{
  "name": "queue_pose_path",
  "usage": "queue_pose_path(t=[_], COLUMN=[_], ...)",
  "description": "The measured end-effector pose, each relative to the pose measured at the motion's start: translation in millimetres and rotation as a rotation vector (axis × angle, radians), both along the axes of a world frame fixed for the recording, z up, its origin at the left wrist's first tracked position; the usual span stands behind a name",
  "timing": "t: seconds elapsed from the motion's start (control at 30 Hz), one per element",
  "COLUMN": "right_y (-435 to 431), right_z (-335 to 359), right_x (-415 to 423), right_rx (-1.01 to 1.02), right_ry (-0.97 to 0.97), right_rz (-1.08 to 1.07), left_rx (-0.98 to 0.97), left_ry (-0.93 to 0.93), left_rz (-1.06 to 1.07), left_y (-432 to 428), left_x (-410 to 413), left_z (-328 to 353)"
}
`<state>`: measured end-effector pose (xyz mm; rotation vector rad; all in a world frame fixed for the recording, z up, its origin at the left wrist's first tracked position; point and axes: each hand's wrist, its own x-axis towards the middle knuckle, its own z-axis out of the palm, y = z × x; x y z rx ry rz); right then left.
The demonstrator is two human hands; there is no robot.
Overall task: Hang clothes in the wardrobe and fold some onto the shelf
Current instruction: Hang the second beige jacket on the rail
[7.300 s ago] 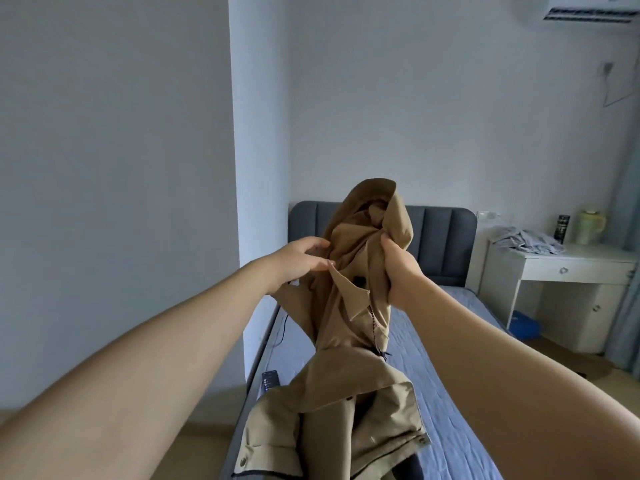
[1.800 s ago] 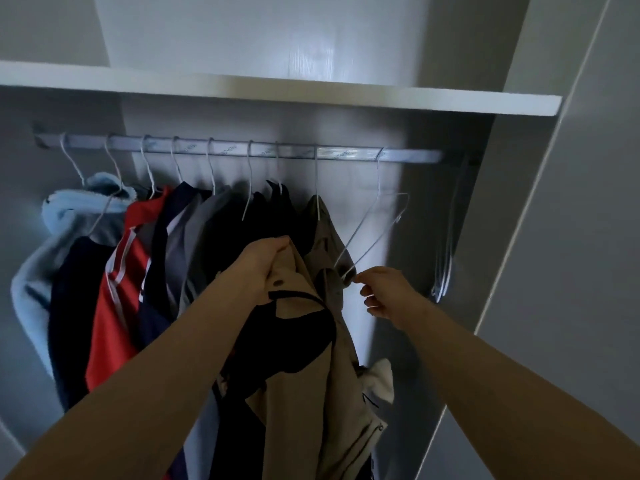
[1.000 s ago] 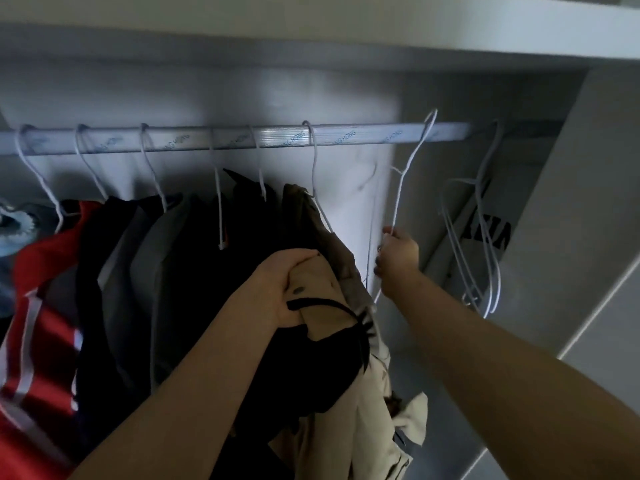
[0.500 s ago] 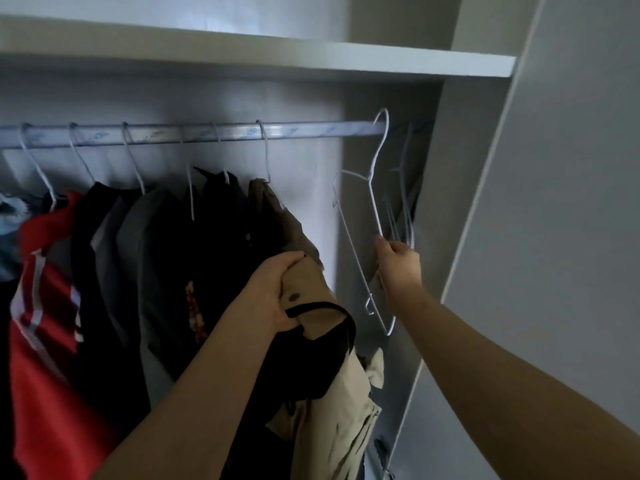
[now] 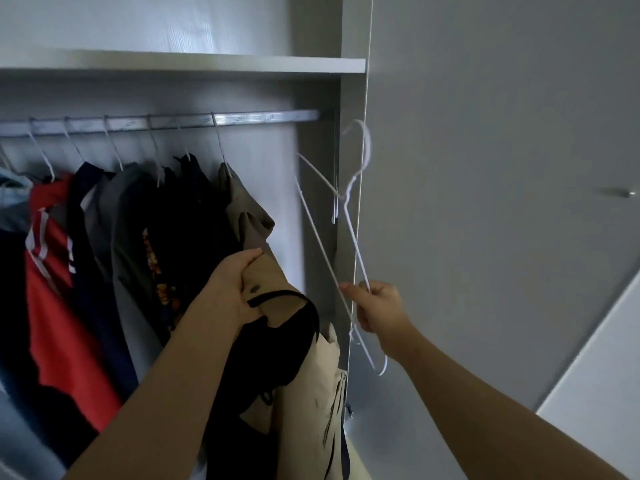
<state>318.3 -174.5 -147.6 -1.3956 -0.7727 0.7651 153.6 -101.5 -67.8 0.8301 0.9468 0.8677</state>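
My left hand point(image 5: 231, 289) grips the bunched top of a tan jacket with black lining point(image 5: 304, 368), which hangs down in front of the wardrobe. My right hand point(image 5: 379, 308) holds a white wire hanger point(image 5: 349, 216) by its lower part, off the rail, with its hook up by the wardrobe's right side panel. The metal rail point(image 5: 242, 118) runs across the wardrobe under the white shelf point(image 5: 207, 65).
Several garments hang on the rail's left and middle: a red one point(image 5: 59, 306), dark ones point(image 5: 187, 237), and a brown one point(image 5: 246, 209) at the right end. A closed grey wardrobe door point(image 5: 502, 202) with a small knob point(image 5: 623, 193) fills the right.
My right hand has pulled the white hanger off the rail and out to the right, in front of the side panel. My left hand still holds the tan jacket.
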Motion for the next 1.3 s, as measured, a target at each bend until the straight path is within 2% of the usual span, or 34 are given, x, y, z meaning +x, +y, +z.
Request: queue_pose_path(t=[0.2, 0.33, 0.4, 0.53, 0.63, 0.7, 0.87, 1.03, 1.13, 1.3], right_y=[-28.8, -31.8, -30.8, -20.5, -10.9, -6.4, -0.6, -2.0, -6.6, -5.7], right_z=[7.1, 15.2, 16.1, 31.3, 45.3, 49.0, 49.7, 46.7, 42.3, 36.5], right_x=[-1.6, -8.0, -16.1, -36.9, -50.9, -54.7, -54.8, -46.8, -44.0, -52.1], right_rx=[0.145, 0.125, 0.123, 0.229, 0.316, 0.335, 0.236, 0.191, 0.08, -0.057], right_ry=[-0.037, -0.27, -0.31, -0.074, 0.09, 0.13, 0.104, 0.171, 0.073, -0.149], right_rz=[0.001, -0.013, -0.016, 0.068, 0.018, -0.018, -0.07, -0.004, 0.105, 0.132], left_rx=[-0.102, -0.112, -0.094, -0.023, 0.005, 0.018, 0.056, 0.047, 0.054, 0.181], left_ry=[0.01, -0.033, -0.051, 0.072, 0.132, 0.169, 0.261, 0.379, 0.422, 0.705], left_rz=[-0.064, -0.058, -0.047, -0.054, -0.103, -0.101, -0.059, 0.0, -0.015, -0.074], left_y=[-16.0, -22.5, -23.0, -21.5, -13.9, -8.0, 12.4, 35.3, 48.4, 48.7], left_x=[-4.4, -12.5, -18.5, -33.6, -51.7, -64.8, -89.6, -126.8, -147.3, -148.6], left_z=[11.6, 17.1, 20.3, 26.4, 32.1, 37.6, 51.9, 57.9, 59.8, 67.4])
